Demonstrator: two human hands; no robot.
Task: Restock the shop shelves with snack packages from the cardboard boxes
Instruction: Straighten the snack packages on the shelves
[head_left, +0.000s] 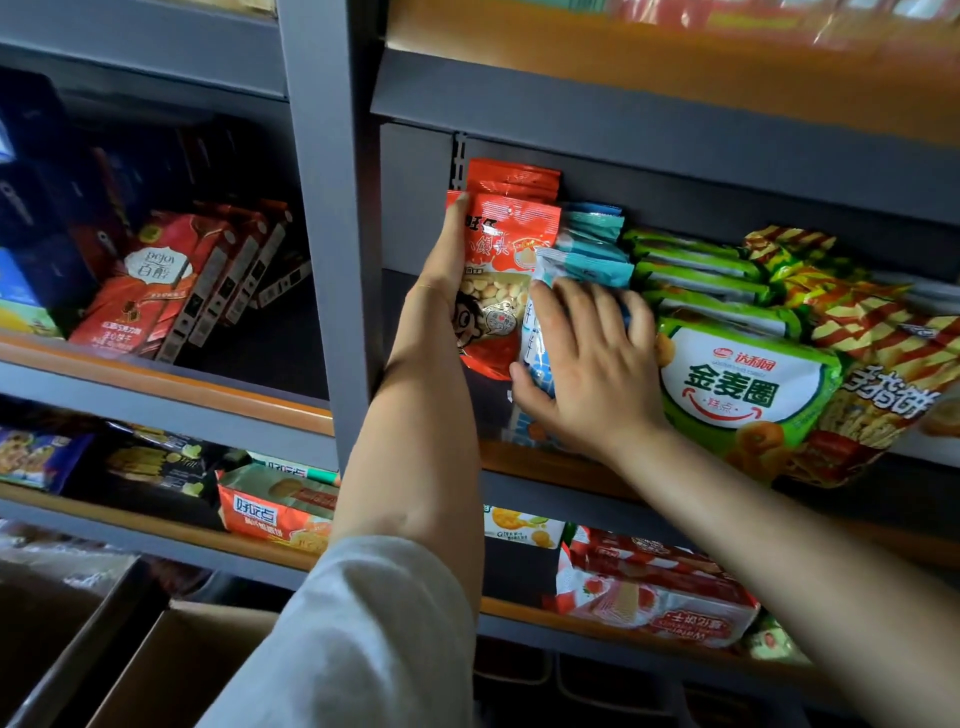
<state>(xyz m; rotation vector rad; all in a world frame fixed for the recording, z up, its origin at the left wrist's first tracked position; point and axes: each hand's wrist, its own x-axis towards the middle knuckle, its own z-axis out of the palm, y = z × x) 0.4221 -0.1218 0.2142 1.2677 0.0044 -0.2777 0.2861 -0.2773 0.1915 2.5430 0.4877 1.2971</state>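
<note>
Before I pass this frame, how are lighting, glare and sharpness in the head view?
Head view: uneven light; the left bay with the red boxes sits in deep shadow, the green bag is well lit. Glare and blur smear the top shelf packets. Both hands, left and right, and the red pouch are sharp enough. Wide-angle distortion tilts the upright post.

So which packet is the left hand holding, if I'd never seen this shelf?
Find the grey upright post between the shelf bays; in the bay just right of it, on the middle shelf, the left hand grips an upright red plastic packet. It has a clear window showing small round pale biscuits, unlike the light blue packets beside it.
</note>
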